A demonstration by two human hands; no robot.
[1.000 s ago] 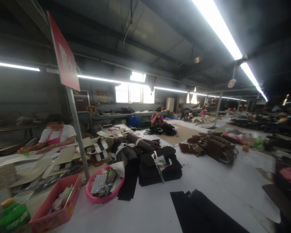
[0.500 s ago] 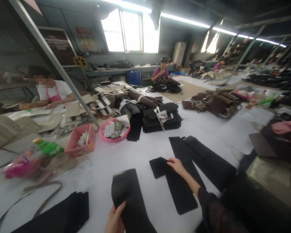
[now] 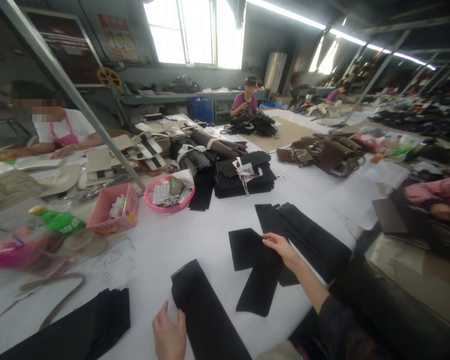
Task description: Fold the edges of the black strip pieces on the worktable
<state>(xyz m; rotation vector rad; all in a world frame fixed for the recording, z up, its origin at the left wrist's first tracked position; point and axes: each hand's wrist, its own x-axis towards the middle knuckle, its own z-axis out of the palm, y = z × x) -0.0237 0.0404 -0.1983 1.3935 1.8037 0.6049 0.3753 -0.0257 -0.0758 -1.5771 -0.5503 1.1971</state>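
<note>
My right hand (image 3: 285, 251) pinches the upper edge of a black fabric piece (image 3: 245, 248) between thumb and fingertips. Another part of black fabric (image 3: 258, 290) angles down below it; whether it is one folded piece or two I cannot tell. My left hand (image 3: 168, 330) is open at the left side of a long black strip (image 3: 206, 315), thumb and fingers apart. Its thumb is close to the strip's edge, and contact is unclear. Behind my right hand lie more long black strips (image 3: 311, 240).
Several black pieces (image 3: 78, 325) lie stacked at the front left. Beyond are a pink box (image 3: 112, 225), a pink basket (image 3: 148, 200), a green bottle (image 3: 60, 220) and a tied black bundle (image 3: 225, 185). A co-worker's pink sleeve (image 3: 435, 192) is at the right.
My left hand has let go of the black strip and moved slightly left. My right hand has swung the held fabric, whose lower part now slants to the left. The view has shifted a little.
</note>
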